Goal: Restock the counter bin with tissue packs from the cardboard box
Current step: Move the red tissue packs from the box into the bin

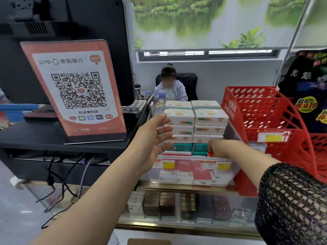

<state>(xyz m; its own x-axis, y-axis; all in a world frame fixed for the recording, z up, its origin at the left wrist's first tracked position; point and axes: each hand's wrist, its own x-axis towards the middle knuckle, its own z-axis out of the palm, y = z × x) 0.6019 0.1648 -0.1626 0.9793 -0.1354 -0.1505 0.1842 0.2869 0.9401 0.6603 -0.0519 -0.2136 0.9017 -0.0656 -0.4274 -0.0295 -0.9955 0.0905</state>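
We're mid-restock, left hand point(154, 138) with fingers spread beside the tissue packs point(210, 117) piled centre-frame in the counter bin point(185, 157), right hand point(218, 149) fingers tucked low so can't tell their grip, and next is probably squaring the stack.

We read "GYB 贵阳银行" along the top of the orange QR-code sign point(74, 89) standing on the desk point(35, 137), and "凯运便利店" beneath its code. A yellow-green badge on the black snack bags point(304, 82) at the right says "再来1包". The white characters on the red rack point(228, 108) and the price labels point(215, 165) on the clear bin point(229, 175) are too blurred for us to read.
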